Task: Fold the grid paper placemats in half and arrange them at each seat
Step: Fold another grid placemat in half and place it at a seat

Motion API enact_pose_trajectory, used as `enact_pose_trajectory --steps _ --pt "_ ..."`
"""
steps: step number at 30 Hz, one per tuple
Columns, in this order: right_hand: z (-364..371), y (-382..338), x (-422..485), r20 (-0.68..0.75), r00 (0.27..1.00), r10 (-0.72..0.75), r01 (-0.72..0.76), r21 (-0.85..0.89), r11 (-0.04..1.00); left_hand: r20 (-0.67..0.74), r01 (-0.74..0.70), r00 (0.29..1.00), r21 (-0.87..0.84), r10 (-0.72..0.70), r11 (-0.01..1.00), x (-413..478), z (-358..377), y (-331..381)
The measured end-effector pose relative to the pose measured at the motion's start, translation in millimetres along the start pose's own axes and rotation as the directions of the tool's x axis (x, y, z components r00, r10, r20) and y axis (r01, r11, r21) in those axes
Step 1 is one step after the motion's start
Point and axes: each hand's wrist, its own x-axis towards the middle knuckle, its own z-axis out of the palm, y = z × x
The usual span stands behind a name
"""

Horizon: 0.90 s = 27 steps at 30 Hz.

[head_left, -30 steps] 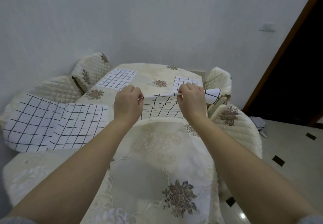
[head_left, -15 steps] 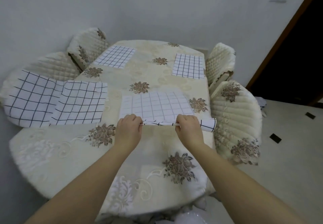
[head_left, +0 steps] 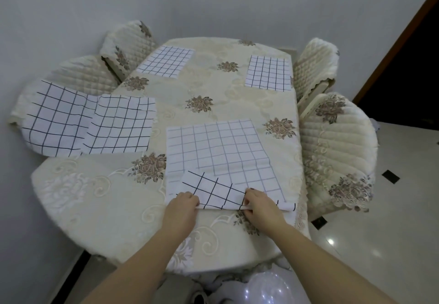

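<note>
A white grid paper placemat (head_left: 218, 151) lies face down on the cream floral tablecloth (head_left: 99, 196), near the table's right side. Its near edge is turned over, showing bold black grid lines. My left hand (head_left: 184, 202) pinches that turned edge at its left part. My right hand (head_left: 257, 202) pinches it further right, thumb under the fold. Folded placemats lie at the far left seat (head_left: 166, 62) and the far right seat (head_left: 269, 73). An unfolded placemat (head_left: 90, 122) lies at the left, half hanging over a chair.
Quilted cream chairs stand around the table: two at the left (head_left: 78, 73), two at the right (head_left: 337, 142). A white wall is behind. A dark doorway (head_left: 408, 71) opens at the right. Glossy tiled floor (head_left: 380, 244) lies beside the table.
The placemat was held up in the air, then laid flat on the table. Both hands came toward me and down, and the near edge is now folded over further.
</note>
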Motion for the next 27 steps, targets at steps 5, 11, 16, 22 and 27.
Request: enact_pose_trajectory --steps 5,11,16,22,27 --pt "-2 -2 -2 0.012 1.0 0.008 -0.008 0.041 0.999 0.021 -0.003 1.0 -0.035 0.004 0.999 -3 0 0" --pt "-14 9 -2 -0.053 0.991 0.121 -0.106 0.227 0.968 -0.092 0.148 0.98 -0.239 -0.175 0.96 12 -18 1" --pt "-36 42 -12 0.019 0.963 0.269 -0.269 0.126 0.955 0.013 0.285 0.957 -0.237 -0.29 0.929 29 -32 -11" --pt "-41 59 -18 0.107 0.924 0.366 -0.362 -0.055 0.931 0.197 0.417 0.908 -0.351 -0.369 0.838 41 -27 -12" --pt "-39 52 -15 0.127 0.914 0.386 -0.374 -0.113 0.921 0.257 0.494 0.868 -0.361 -0.425 0.791 44 -24 -8"
